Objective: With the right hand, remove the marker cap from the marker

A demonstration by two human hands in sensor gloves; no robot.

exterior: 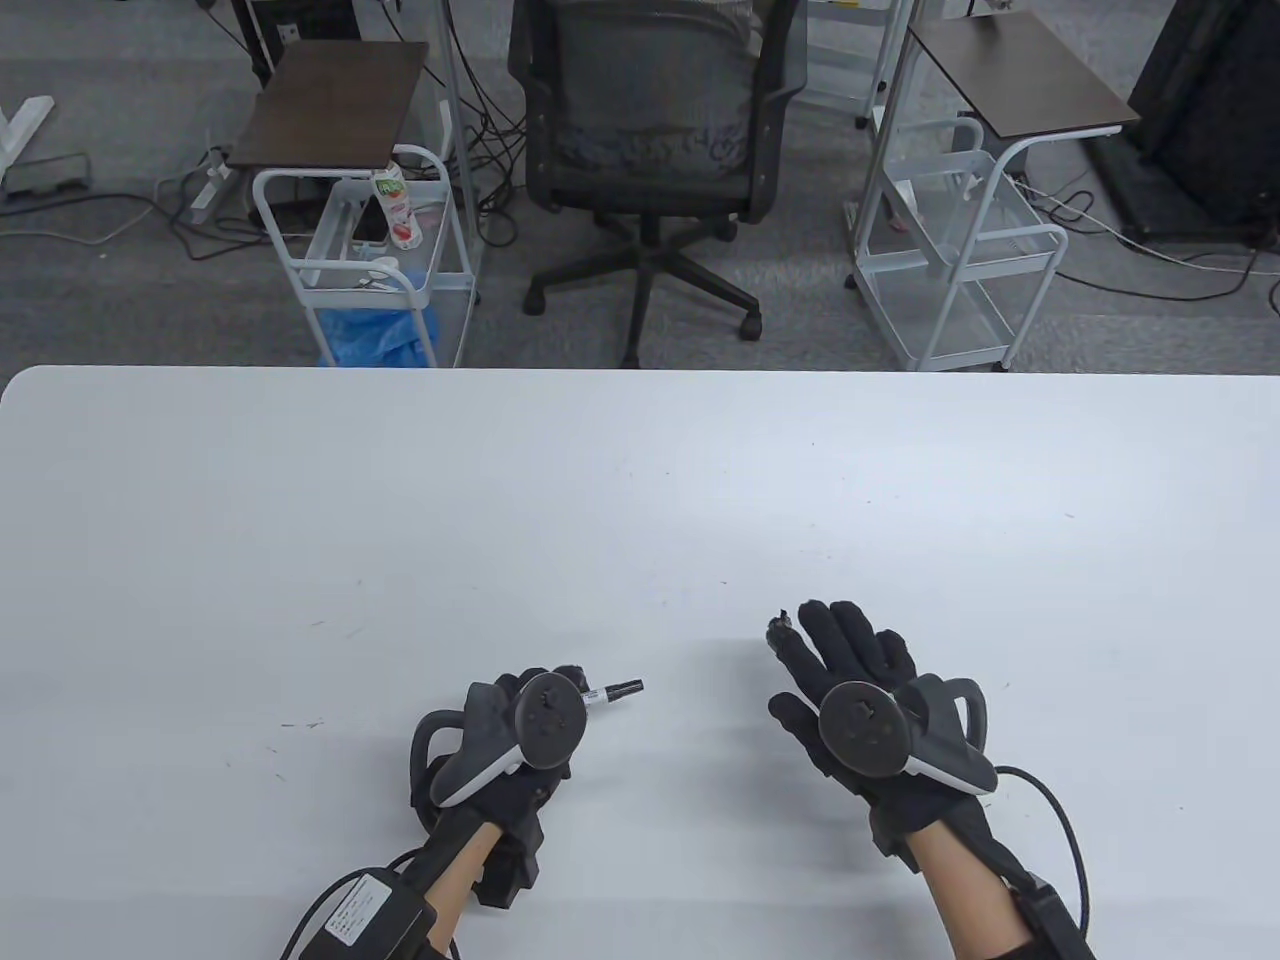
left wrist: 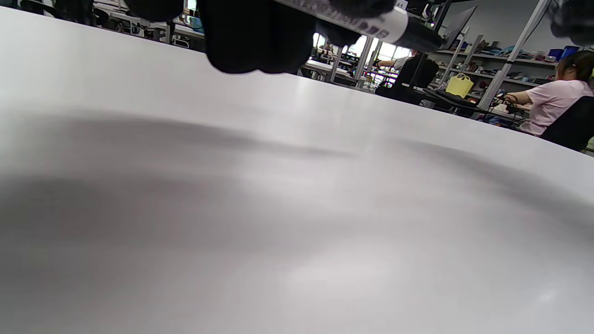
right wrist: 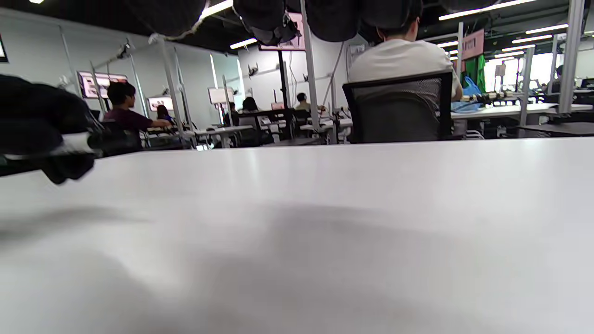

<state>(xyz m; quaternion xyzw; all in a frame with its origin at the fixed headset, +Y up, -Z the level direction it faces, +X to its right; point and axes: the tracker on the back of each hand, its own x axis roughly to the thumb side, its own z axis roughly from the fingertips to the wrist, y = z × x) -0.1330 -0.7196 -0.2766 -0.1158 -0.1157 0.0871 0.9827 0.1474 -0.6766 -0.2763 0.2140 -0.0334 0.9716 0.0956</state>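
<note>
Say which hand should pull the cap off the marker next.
Right. The left hand already grips the marker, its capped end pointing toward the right hand, which is open, holds nothing, and hovers beside it.

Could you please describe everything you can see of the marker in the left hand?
The marker is slim, with a white labelled barrel printed in dark text and a black cap end. The left hand grips its rear part, so only the front sticks out, pointing right toward the open right hand, which does not touch it. It is held above the white table, roughly level. The cap looks still on.
</note>
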